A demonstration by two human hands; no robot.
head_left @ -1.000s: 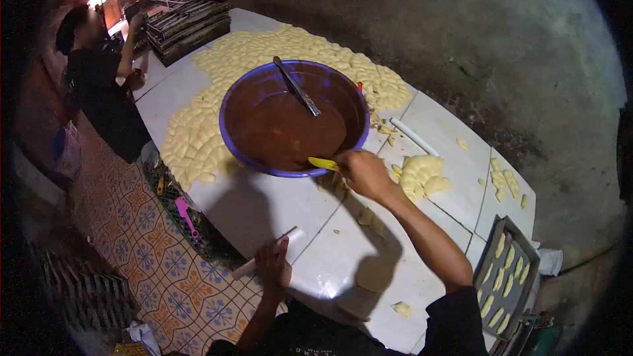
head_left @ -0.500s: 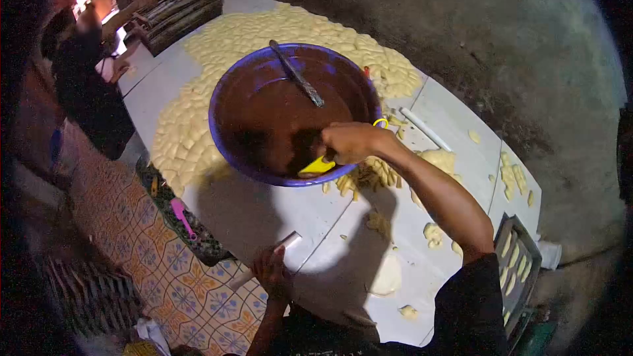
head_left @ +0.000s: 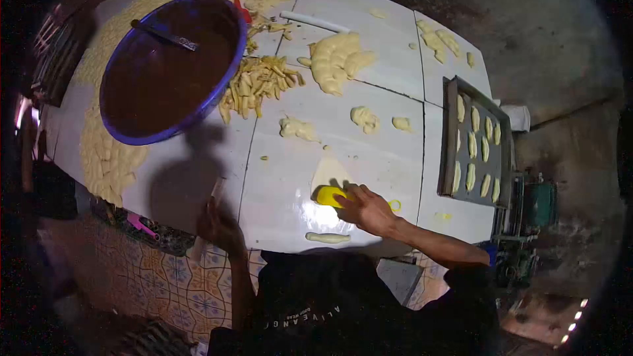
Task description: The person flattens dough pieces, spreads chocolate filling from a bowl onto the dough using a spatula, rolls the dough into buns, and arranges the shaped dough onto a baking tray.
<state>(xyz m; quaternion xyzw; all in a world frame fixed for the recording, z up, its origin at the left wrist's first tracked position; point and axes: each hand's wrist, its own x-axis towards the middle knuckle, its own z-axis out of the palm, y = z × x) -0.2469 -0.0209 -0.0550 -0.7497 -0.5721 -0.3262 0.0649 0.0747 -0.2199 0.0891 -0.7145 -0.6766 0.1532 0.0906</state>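
My right hand (head_left: 369, 212) grips a yellow spatula (head_left: 330, 196), its ring-ended handle showing past my wrist. The blade lies over a thin flattened piece of dough (head_left: 328, 170) on the white table. Below it, near the table edge, rests a slim dough roll (head_left: 328, 238). My left hand (head_left: 223, 227) is closed around a light-coloured rolling pin (head_left: 198, 249) at the table's front edge. To the left stands a blue-rimmed basin (head_left: 146, 138) of brown filling, with a dark-handled utensil (head_left: 165, 35) across it.
Many dough pieces (head_left: 109, 165) cover the far left of the table. Cut sticks (head_left: 254, 86), a dough mound (head_left: 333, 59) and a white rod (head_left: 315, 22) lie past the basin. A baking tray (head_left: 450, 138) on the right holds several shaped rolls.
My right hand has moved from the basin to the flattened dough with the spatula. My view has swung right, bringing the tray fully in. My left hand still holds the rolling pin.
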